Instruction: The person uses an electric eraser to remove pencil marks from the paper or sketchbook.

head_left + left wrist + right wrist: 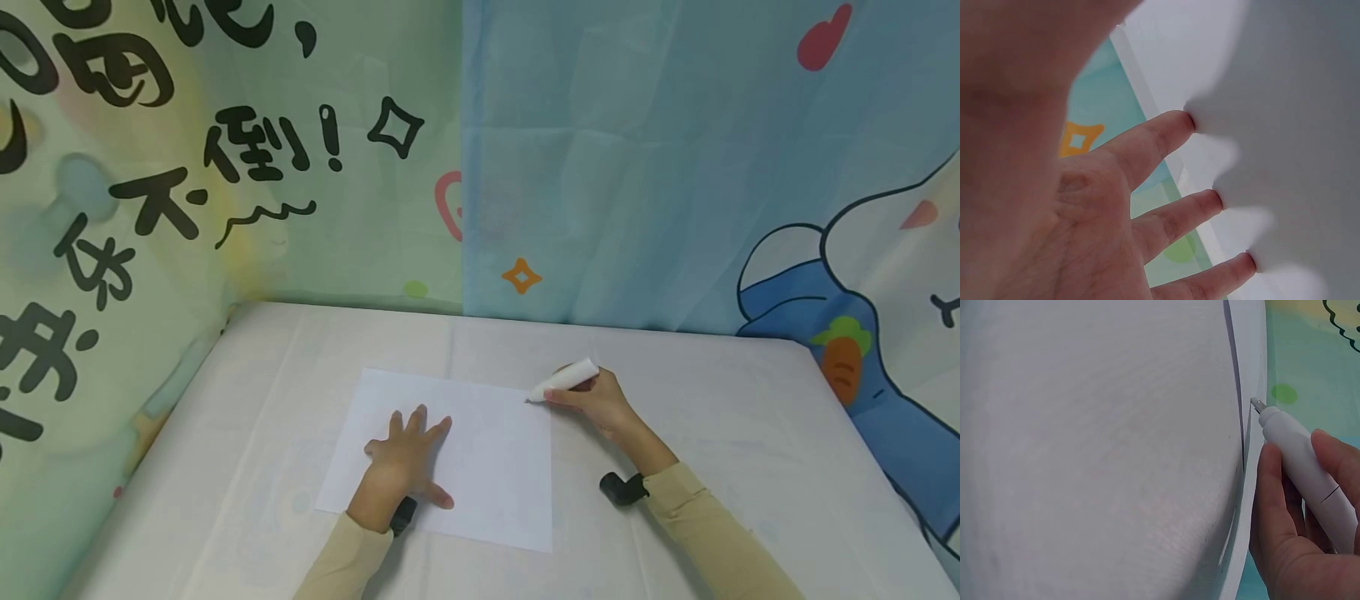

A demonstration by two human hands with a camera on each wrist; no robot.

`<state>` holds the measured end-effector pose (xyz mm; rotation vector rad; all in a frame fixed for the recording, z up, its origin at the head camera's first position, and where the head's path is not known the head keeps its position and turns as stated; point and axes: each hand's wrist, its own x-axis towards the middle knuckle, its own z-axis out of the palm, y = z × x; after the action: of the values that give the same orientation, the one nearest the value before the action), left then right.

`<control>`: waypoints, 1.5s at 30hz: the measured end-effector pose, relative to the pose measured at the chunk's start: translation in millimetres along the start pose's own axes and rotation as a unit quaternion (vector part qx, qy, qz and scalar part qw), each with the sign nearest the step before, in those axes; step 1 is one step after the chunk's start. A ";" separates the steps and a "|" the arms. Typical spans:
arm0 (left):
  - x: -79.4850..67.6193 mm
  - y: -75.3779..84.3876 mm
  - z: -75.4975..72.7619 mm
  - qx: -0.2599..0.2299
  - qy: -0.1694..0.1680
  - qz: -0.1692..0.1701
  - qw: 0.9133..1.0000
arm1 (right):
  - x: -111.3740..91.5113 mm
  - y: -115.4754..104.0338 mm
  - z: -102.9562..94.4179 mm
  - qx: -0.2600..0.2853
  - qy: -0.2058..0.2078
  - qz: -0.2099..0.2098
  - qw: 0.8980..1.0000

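A printed fabric backdrop (600, 167) rises behind and along the left, its green part lettered in dark characters, its blue part carrying a cartoon animal (892, 333) with a carrot at the right. Below it stretches the tabletop (750, 467), covered in white. A white sheet of paper (495, 467) lies flat near the middle of it, slightly askew. Two beige sleeves (712, 525) come in from the near side. Of the hands, the left hand (405, 458) is palm down on the left part of the sheet, fingers spread wide, fingertips pressing on the paper. The right hand (603, 404) is by the sheet's far right corner, thumb and fingers closed around a thick white pen (567, 379). A small black device (621, 489) sits at each wrist. The pen leans, back end raised to the right, point down to the left. Its slim metal tip (1259, 405) is over or at that corner; whether it touches the paper, I cannot tell
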<state>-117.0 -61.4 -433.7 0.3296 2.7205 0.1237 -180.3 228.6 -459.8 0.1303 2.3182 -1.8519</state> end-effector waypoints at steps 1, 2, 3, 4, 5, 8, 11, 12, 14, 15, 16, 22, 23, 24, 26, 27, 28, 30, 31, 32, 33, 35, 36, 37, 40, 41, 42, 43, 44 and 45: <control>0.0 0.1 0.0 0.000 0.000 0.000 1.000 | -0.1 0.0 -0.1 0.001 0.001 -0.001 1.000; 0.0 0.2 -0.1 -0.002 0.000 0.000 1.000 | -0.1 0.0 -0.2 0.001 0.002 -0.002 1.000; -0.2 0.2 -0.2 -0.003 0.001 0.000 1.000 | -0.1 0.1 -0.3 0.000 0.002 -0.003 1.000; -0.3 0.3 -0.2 -0.004 0.000 0.000 1.000 | -0.1 0.1 -0.5 -0.001 0.003 -0.003 1.000; -0.3 0.3 -0.3 -0.005 0.001 0.001 1.000 | -0.1 0.2 -0.6 -0.002 0.003 -0.003 1.000; -0.8 0.5 -0.9 -0.008 0.000 0.001 1.000 | 0.1 0.2 -0.9 -0.004 0.001 -0.001 1.000; -1.3 0.6 -1.7 -0.007 0.001 0.001 1.000 | 0.1 -0.3 -1.1 -0.009 -0.002 0.001 1.000; -1.5 0.7 -1.9 -0.007 0.001 0.000 1.000 | 0.0 -0.7 -1.1 -0.011 -0.003 0.001 1.000; -1.4 0.5 -2.0 -0.007 0.001 0.000 1.000 | -0.7 -1.8 -1.2 -0.015 -0.004 0.001 1.000; -1.2 0.3 -1.9 -0.006 0.001 0.000 1.000 | -1.1 -2.3 -1.2 -0.015 -0.006 0.000 1.000; -1.0 0.1 -1.9 -0.005 0.001 -0.001 1.000 | -1.5 -2.7 -1.1 -0.014 -0.008 -0.001 1.000; 0.7 -0.8 -1.4 -0.004 0.002 -0.002 1.000 | -2.5 -4.0 -0.3 -0.013 -0.014 -0.008 1.000; 0.9 -0.9 -1.3 -0.004 0.002 -0.002 1.000 | -2.5 -4.2 -0.1 -0.014 -0.015 -0.008 1.000; 1.0 -0.9 -1.1 -0.005 0.002 -0.002 1.000 | -2.7 -4.3 0.1 -0.015 -0.016 -0.009 1.000; 1.1 -1.0 -1.0 -0.007 0.003 -0.002 1.000 | -3.0 -4.5 0.5 -0.018 -0.015 -0.010 1.000; 1.1 -1.0 -1.0 -0.008 0.002 -0.002 1.000 | -3.0 -4.4 0.7 -0.019 -0.015 -0.010 1.000; 1.1 -0.9 -0.9 -0.009 0.002 -0.002 1.000 | -3.1 -4.1 0.6 -0.020 -0.015 -0.010 1.000; 0.9 -0.8 -0.9 -0.010 0.002 -0.002 1.000 | -3.2 -3.4 0.6 -0.021 -0.014 -0.009 1.000; 0.9 -0.7 -0.9 -0.010 0.001 -0.002 1.000 | -3.2 -3.1 0.6 -0.022 -0.015 -0.009 1.000; 0.8 -0.7 -0.8 -0.010 0.001 -0.002 1.000 | -3.2 -2.7 0.5 -0.022 -0.015 -0.009 1.000; 0.8 -0.7 -0.7 -0.010 0.002 -0.002 1.000 | -3.3 -2.3 0.3 -0.022 -0.016 -0.008 1.000; 0.6 -0.6 -0.5 -0.010 0.002 -0.001 1.000 | -3.7 -1.8 0.3 -0.022 -0.018 -0.008 1.000; 0.5 -0.6 -0.4 -0.010 0.003 0.000 1.000 | -3.9 -1.7 0.4 -0.021 -0.019 -0.008 1.000; 0.5 -0.6 -0.2 -0.009 0.003 0.000 1.000 | -4.2 -1.6 0.5 -0.020 -0.021 -0.007 1.000; 0.1 -0.5 0.1 -0.008 0.003 0.000 1.000 | -5.5 -1.7 1.0 -0.017 -0.024 -0.005 1.000; 0.1 -0.5 0.2 -0.008 0.002 0.000 1.000 | -6.0 -1.8 1.2 -0.018 -0.025 -0.004 1.000; 0.0 -0.4 0.1 -0.008 0.001 -0.001 1.000 | -6.5 -2.0 1.4 -0.018 -0.027 -0.003 0.999; -0.1 -0.3 0.1 -0.009 0.000 -0.001 1.000 | -7.0 -2.1 1.5 -0.019 -0.028 -0.003 0.999; -0.1 -0.2 0.1 -0.010 0.000 -0.002 1.000 | -7.6 -2.3 1.6 -0.022 -0.029 -0.003 0.999; 0.0 -0.1 0.1 -0.011 -0.001 -0.002 1.000 | -8.1 -2.3 1.7 -0.024 -0.030 -0.003 0.999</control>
<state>-117.0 -61.5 -433.8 0.3179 2.7163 0.1525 -172.7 226.8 -456.4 0.0603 2.3219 -1.7770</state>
